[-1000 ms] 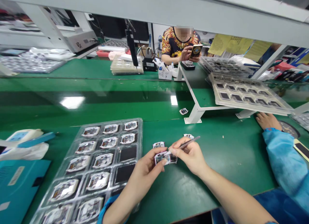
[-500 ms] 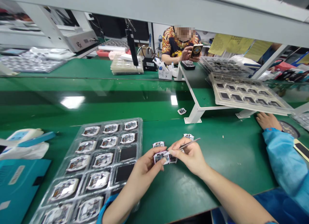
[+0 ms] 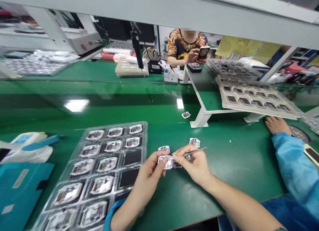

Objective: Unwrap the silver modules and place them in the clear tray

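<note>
My left hand (image 3: 152, 171) is closed on a small white-framed electronic module (image 3: 168, 163), its thumb on the near face. In my right hand (image 3: 195, 164) are metal tweezers (image 3: 195, 152), pinched between thumb and fingers. The right fingertips meet the module's right edge; exactly what the tweezer tips touch is too small to tell. Similar modules lie on the green bench just behind the hands, one (image 3: 163, 148) beyond the left fingers and another (image 3: 194, 142) beyond the right hand. A further part is partly hidden below the right fingers.
A clear plastic tray (image 3: 146, 134) of modules stands at my left, some pockets showing dark foam. Left of it lies a teal case (image 3: 25, 187). A white-legged stand (image 3: 200, 118) carries stacked trays (image 3: 259, 98). A co-worker's blue sleeve (image 3: 294, 158) is at right; another person (image 3: 186, 46) holds a phone.
The held module has tilted and shifted slightly left, and my left thumb now lies higher on it. My right hand has moved slightly left with the tweezers.
</note>
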`<state>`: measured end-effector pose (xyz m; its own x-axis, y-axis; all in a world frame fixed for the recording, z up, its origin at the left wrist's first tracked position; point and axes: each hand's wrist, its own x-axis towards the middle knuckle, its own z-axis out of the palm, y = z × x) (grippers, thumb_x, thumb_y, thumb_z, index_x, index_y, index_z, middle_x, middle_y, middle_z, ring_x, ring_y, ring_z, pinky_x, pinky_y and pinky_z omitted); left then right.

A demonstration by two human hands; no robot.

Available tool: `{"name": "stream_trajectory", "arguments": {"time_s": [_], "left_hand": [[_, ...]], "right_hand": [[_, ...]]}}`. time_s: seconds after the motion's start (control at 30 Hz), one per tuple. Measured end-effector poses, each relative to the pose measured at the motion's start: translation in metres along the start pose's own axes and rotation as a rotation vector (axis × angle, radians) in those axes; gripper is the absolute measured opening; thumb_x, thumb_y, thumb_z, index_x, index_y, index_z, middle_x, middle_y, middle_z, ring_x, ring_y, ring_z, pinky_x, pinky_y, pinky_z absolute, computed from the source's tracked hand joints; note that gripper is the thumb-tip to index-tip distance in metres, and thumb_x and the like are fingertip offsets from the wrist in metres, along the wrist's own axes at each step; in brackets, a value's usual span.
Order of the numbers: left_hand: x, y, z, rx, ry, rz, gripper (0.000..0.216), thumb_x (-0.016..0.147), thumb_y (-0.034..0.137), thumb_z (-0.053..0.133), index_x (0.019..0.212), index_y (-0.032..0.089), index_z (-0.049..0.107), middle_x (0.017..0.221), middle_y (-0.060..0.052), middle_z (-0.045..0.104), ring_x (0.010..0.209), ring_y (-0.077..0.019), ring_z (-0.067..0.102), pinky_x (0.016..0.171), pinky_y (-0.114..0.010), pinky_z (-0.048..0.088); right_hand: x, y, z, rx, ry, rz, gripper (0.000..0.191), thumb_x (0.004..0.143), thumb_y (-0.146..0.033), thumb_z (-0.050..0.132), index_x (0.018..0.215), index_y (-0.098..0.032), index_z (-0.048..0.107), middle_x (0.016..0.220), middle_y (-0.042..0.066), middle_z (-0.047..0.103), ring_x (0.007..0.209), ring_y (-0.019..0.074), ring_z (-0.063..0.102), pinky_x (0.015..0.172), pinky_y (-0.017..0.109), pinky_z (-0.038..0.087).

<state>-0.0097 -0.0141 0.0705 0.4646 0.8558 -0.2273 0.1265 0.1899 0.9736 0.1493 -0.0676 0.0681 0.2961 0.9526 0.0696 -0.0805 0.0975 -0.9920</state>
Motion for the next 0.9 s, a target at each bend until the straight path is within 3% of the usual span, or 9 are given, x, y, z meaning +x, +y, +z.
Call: {"name": "stream_trajectory", "arguments": {"time_s": [0.23, 0.4, 0.6, 0.8, 0.9], "left_hand": [[0.0, -0.003, 0.001, -0.01, 0.0, -0.019, 0.045, 0.081, 0.053, 0.065, 0.103, 0.014, 0.062, 0.061, 0.004, 0.054, 0.055, -0.0129, 0.047, 0.053, -0.025, 0.036], [-0.003, 0.0, 0.003, -0.143, -0.009, -0.058, 0.046, 0.083, 0.051, 0.064, 0.108, 0.013, 0.063, 0.063, 0.0, 0.061, 0.059, -0.0146, 0.052, 0.054, -0.026, 0.039], [-0.004, 0.003, 0.004, -0.219, -0.017, -0.097, 0.047, 0.081, 0.051, 0.065, 0.106, 0.012, 0.065, 0.066, -0.002, 0.064, 0.062, -0.0166, 0.055, 0.054, -0.027, 0.041], [-0.004, 0.007, 0.004, -0.224, -0.012, -0.106, 0.046, 0.082, 0.051, 0.065, 0.105, 0.012, 0.065, 0.064, -0.002, 0.064, 0.06, -0.0159, 0.055, 0.054, -0.027, 0.042], [-0.005, 0.01, 0.004, -0.232, -0.019, -0.118, 0.046, 0.081, 0.052, 0.065, 0.104, 0.012, 0.065, 0.066, -0.002, 0.064, 0.061, -0.016, 0.055, 0.054, -0.027, 0.042]], "right_hand": [[-0.004, -0.006, 0.001, -0.098, -0.011, -0.103, 0.013, 0.082, -0.029, 0.075, 0.078, -0.019, 0.068, 0.084, 0.003, 0.075, 0.083, 0.0155, 0.071, 0.08, 0.028, 0.055], [0.004, -0.006, -0.007, -0.051, -0.001, -0.093, 0.013, 0.081, -0.028, 0.075, 0.086, -0.02, 0.067, 0.091, 0.003, 0.071, 0.084, 0.0142, 0.068, 0.077, 0.026, 0.053], [0.006, -0.002, -0.007, -0.086, -0.035, -0.083, 0.014, 0.079, -0.028, 0.077, 0.08, -0.019, 0.066, 0.082, 0.001, 0.066, 0.076, 0.0127, 0.062, 0.071, 0.025, 0.049], [0.002, -0.005, -0.006, -0.067, -0.013, -0.23, 0.009, 0.082, -0.022, 0.074, 0.08, -0.021, 0.066, 0.083, 0.0, 0.066, 0.081, 0.013, 0.063, 0.075, 0.025, 0.049], [0.002, -0.004, -0.006, -0.12, -0.052, -0.216, 0.009, 0.082, -0.022, 0.075, 0.079, -0.021, 0.066, 0.082, 0.0, 0.067, 0.081, 0.0135, 0.064, 0.076, 0.026, 0.05]]}}
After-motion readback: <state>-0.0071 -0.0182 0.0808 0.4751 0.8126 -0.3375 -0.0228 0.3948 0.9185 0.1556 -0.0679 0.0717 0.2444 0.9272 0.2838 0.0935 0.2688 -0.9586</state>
